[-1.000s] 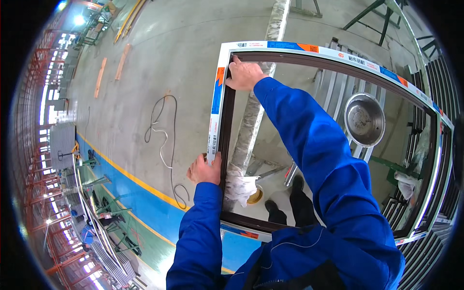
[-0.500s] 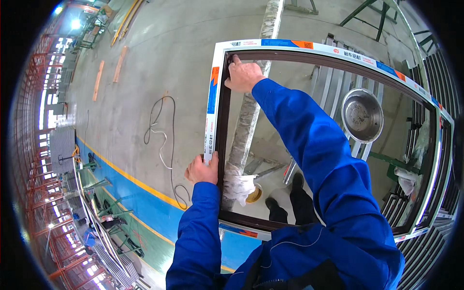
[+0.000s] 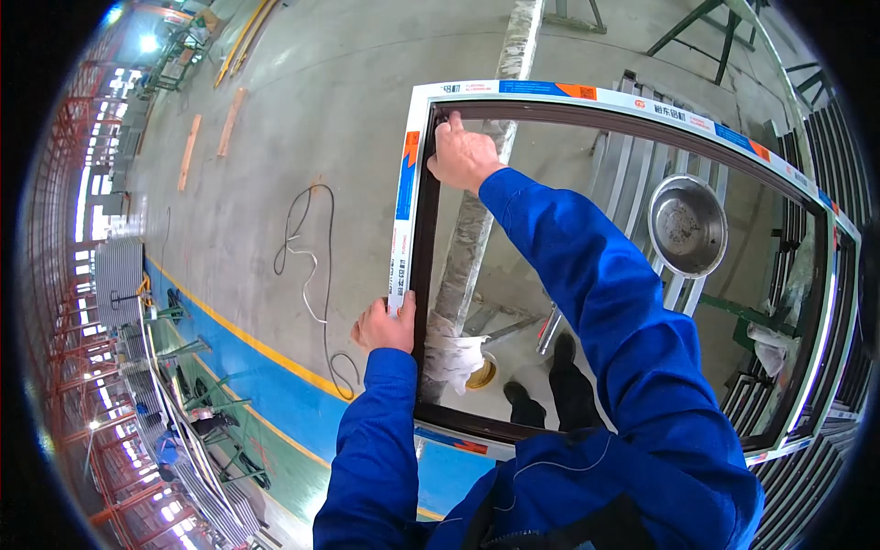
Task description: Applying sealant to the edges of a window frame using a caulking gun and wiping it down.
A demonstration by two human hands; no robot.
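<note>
Both hands steady the large window frame (image 3: 403,192) held upright before the person, the left hand (image 3: 385,325) clamped around its taped left rail to brace it while the right hand (image 3: 463,156) presses closed fingers into the upper-left corner

Metal bowl (image 3: 687,225) behind window frame (image 3: 403,211)

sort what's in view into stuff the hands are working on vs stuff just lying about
In hand:
- window frame, glazed, dark inner edge
- left hand gripping the frame's left rail
- right hand pressing at the inner top-left corner

Lying about:
- metal bowl behind the glass
- cable looped on the floor
- wooden planks on the floor
- tape roll by the feet
</note>
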